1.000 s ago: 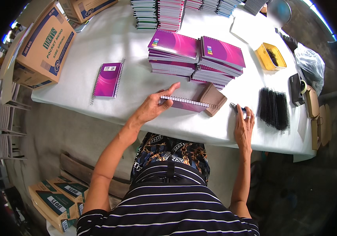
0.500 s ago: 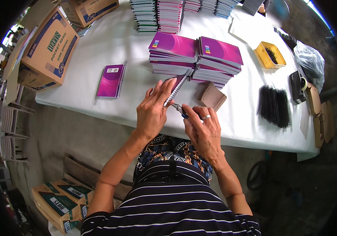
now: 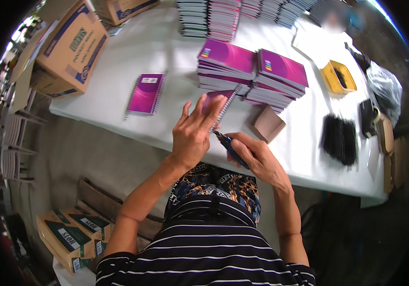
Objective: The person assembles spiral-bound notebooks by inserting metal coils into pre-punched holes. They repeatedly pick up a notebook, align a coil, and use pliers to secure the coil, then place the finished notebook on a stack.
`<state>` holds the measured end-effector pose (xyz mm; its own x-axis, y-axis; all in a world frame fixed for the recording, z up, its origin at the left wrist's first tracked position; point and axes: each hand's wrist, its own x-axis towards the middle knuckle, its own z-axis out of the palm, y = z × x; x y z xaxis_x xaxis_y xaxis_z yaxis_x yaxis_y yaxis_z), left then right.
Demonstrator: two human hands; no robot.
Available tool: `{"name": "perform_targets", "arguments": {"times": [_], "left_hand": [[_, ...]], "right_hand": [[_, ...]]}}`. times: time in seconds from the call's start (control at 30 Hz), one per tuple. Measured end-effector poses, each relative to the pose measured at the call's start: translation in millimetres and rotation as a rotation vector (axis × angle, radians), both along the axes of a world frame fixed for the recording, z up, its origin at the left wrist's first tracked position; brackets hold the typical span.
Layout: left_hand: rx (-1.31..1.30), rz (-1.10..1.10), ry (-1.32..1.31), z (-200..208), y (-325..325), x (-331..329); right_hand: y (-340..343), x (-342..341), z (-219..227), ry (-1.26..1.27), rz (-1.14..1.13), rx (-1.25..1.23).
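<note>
My left hand (image 3: 195, 136) holds a small purple spiral notebook (image 3: 224, 110) by its cover, just above the table's near edge. Its wire spine slants up and away to the right. In my right hand (image 3: 261, 159) is a pair of pliers (image 3: 232, 148) with dark blue handles. The jaws of the pliers meet the near end of the wire spine, close to my left fingertips; whether they grip the wire is too small to tell. Another purple spiral notebook (image 3: 146, 94) lies flat to the left, its wire tips sticking out.
Beyond my hands stand two piles of purple notebooks (image 3: 280, 66). A small open brown box (image 3: 268, 125), black wire coils (image 3: 339, 139), a yellow tub (image 3: 339, 77) and a tape dispenser (image 3: 369, 118) are rightward. A carton (image 3: 73, 50) occupies the far left. Another person is blurred at the upper right.
The tabletop things have shifted rightward in the picture as the view turned. My right hand has turned, so more of the pliers' handles shows; their jaws stay at the spine's near end.
</note>
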<state>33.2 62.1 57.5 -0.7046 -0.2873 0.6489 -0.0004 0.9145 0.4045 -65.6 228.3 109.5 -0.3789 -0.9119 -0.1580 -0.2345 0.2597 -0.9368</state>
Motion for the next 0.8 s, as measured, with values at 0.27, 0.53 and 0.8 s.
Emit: {"name": "perform_targets", "arguments": {"times": [0.27, 0.53, 0.8], "left_hand": [[0.005, 0.177, 0.059, -4.8, -91.3, 47.3], [-0.042, 0.139, -0.72, -38.1, -172.5, 63.6], [-0.058, 0.193, -0.727, -50.1, -180.9, 63.4]], "right_hand": [[88.2, -77.9, -42.3, 0.778, -0.595, 0.174], [119.1, -109.8, -80.4, 1.306, -0.651, 0.369], [-44.4, -71.7, -23.2, 1.253, -0.311, -0.376]]}}
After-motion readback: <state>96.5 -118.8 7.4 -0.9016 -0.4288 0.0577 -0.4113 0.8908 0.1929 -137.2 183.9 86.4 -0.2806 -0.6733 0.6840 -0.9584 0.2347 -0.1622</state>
